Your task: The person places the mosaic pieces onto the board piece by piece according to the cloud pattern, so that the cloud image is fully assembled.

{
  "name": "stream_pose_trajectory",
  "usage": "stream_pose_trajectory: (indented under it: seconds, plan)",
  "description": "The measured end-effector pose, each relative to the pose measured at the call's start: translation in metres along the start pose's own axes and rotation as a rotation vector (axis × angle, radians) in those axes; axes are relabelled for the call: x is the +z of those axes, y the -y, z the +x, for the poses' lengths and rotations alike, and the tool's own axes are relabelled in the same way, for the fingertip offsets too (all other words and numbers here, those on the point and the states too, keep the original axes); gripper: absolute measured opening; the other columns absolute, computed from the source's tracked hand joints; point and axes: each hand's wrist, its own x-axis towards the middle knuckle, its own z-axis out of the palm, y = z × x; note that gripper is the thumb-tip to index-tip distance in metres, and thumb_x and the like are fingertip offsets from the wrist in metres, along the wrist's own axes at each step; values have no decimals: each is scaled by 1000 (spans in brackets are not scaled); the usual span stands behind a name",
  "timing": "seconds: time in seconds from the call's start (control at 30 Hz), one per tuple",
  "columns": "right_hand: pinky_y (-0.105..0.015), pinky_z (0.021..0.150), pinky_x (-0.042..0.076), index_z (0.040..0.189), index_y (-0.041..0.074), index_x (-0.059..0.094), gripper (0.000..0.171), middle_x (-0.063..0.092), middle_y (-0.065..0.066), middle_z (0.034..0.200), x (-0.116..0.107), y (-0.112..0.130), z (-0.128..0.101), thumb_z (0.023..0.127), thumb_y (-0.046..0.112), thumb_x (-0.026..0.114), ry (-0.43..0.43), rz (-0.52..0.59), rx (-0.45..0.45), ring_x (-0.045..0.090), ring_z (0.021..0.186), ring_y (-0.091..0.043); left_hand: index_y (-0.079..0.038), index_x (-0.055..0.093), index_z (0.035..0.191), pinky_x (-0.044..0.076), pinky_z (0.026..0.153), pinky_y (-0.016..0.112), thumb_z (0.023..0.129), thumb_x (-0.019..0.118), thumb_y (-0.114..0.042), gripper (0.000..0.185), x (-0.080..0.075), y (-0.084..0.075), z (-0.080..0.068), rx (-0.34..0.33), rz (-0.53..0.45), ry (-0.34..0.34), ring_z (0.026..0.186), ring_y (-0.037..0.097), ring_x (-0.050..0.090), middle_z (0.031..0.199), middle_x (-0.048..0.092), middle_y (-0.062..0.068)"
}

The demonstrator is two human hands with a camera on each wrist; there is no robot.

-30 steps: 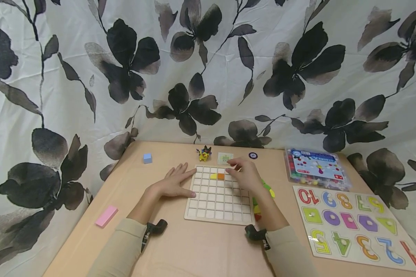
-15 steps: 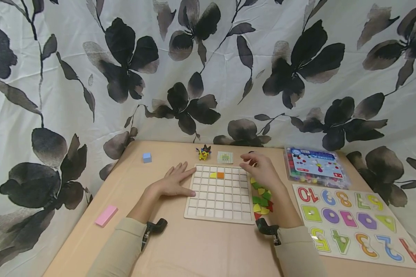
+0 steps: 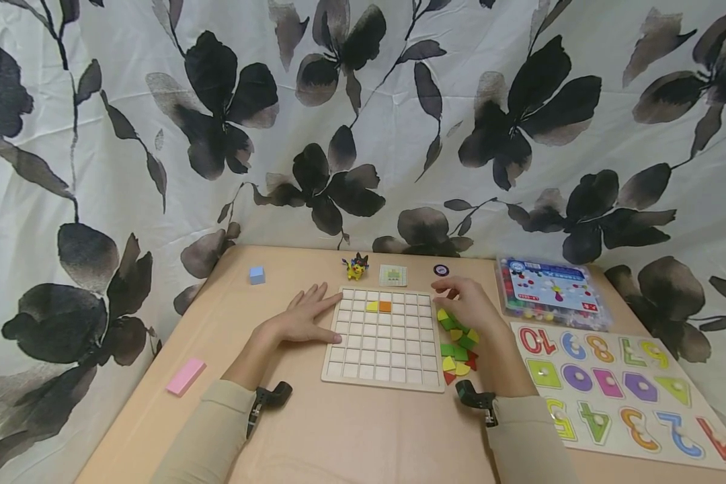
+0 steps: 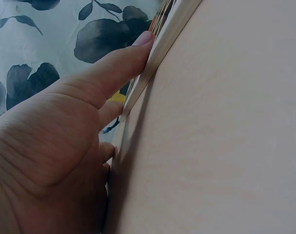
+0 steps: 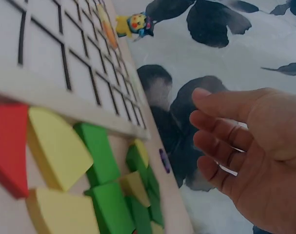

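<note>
Right hand (image 3: 468,306) shows the change: over the past second it swings from above the far right of the gridded board (image 3: 380,356) to just beyond the board's right edge, near the far end of the loose coloured pieces (image 3: 460,351). Green, yellow and red ones that the arm covered now show. Thumb and fingers curl loosely; from the right wrist, nothing visible between them.

Left hand (image 3: 298,323) stays put: fingers spread, thumb on the board's left edge, gripping nothing I can see.

Board lies flat mid-tabletop (image 3: 387,430), unshifted. 1 yellow square (image 3: 372,306) and 1 orange square (image 3: 385,307) sit side by side in its 2nd row from the far edge, same as a second ago. My reading: the count on the grid is unchanged by this swing; the right hand is simply at the supply side, while the left looks to be steadying the board.

Writing: number puzzle (image 3: 617,405) on the right faces away, numerals upside down from here. 10, 8 and 7 legible in the far row; 5, 4, 3, 2, 1 in the near row, shapes between. Plastic box (image 3: 550,289) behind carries a blue label, its print too small to read; no brand made out. Small card (image 3: 393,275) beyond the board bears a green pattern, no legible words. Dark disc (image 3: 441,270) beside it: markings unreadable.
</note>
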Motion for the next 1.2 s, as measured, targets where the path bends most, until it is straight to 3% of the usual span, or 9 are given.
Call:
stream_pose_trajectory:
  seconds: [0.2,0.47,0.67,0.97,1.2]
  plan:
    - [-30,72,49,130,5,72,30,66,-14,116,5,-13,0,100,12,69,51,-65,73,54,95,-27,-25,28,166,-7,131,58,84,75,-66,103,0,0,-1,2,-5,0,162,40,-6,175,0,19]
    - [-33,85,52,123,8,75,26,64,-12,112,9,-21,-2,98,3,68,123,-68,138,55,102,-28,-25,29,166,-6,131,58,84,75,-66,102,0,-1,-1,2,-6,-1,162,40,-5,175,1,19]
    - [-39,92,55,124,10,74,27,66,-11,115,9,-22,-3,99,3,67,137,-58,156,56,104,-28,-25,29,166,-6,130,58,84,75,-66,103,0,0,0,5,-7,-2,162,40,-5,175,1,20]
    - [-32,85,55,116,11,75,22,63,-10,108,11,-23,-2,97,2,68,127,-54,148,56,101,-27,-28,28,166,-7,131,58,83,74,-68,103,1,2,1,-7,-10,4,163,38,-7,175,-1,18]
    - [-36,90,54,109,10,78,17,63,-7,107,10,-22,-2,97,3,69,108,-116,110,56,101,-26,-28,28,166,-7,130,58,83,74,-69,104,1,3,2,-8,-7,4,163,38,-7,175,0,18]
